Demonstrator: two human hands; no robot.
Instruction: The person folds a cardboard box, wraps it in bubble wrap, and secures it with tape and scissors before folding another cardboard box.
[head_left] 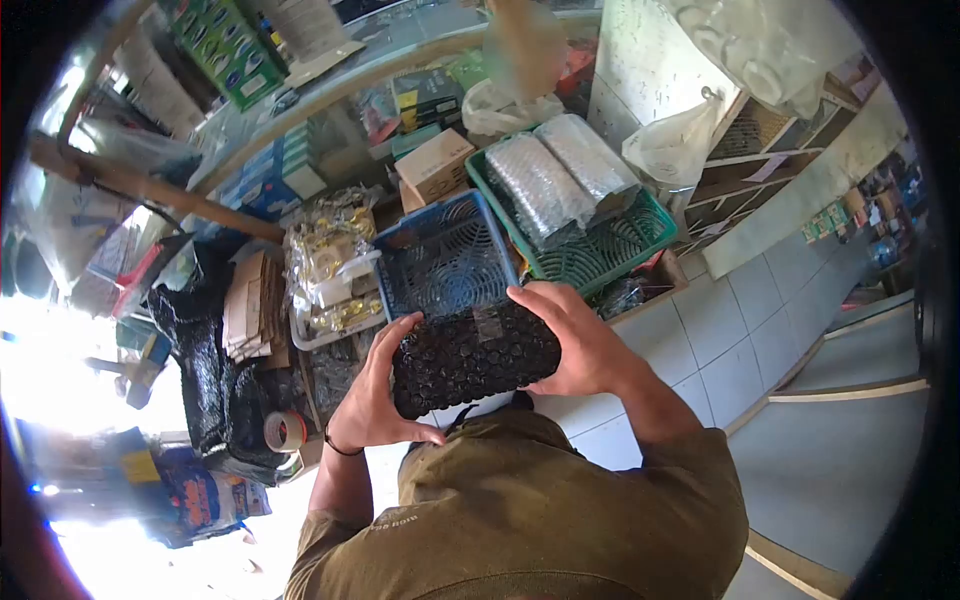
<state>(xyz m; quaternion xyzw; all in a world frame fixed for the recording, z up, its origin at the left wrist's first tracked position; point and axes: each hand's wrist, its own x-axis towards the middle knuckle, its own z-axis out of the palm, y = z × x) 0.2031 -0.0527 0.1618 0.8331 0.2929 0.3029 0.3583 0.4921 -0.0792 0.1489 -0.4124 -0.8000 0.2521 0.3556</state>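
Observation:
Between my two hands is a package wrapped in black bubble wrap [475,358], held close in front of my body. A piece of clear tape shows near its upper edge. My left hand [372,392] grips its left end, fingers at the top corner and thumb below. On the other end, my right hand [572,340] is closed around the right side, with the thumb along the top. What the wrap covers is hidden. Just beyond the package lies a blue plastic basket [440,225]. A green basket [650,235] beside it bears two rolls in clear bubble wrap [545,180].
Left of the blue basket, a white tray [330,343] carries plastic-bagged yellowish items. Folded cardboard [250,305], a black plastic bag [205,370] and a tape roll [285,432] are farther left. A cardboard box [437,167] stands behind the baskets. White shelving [650,70] rises at right.

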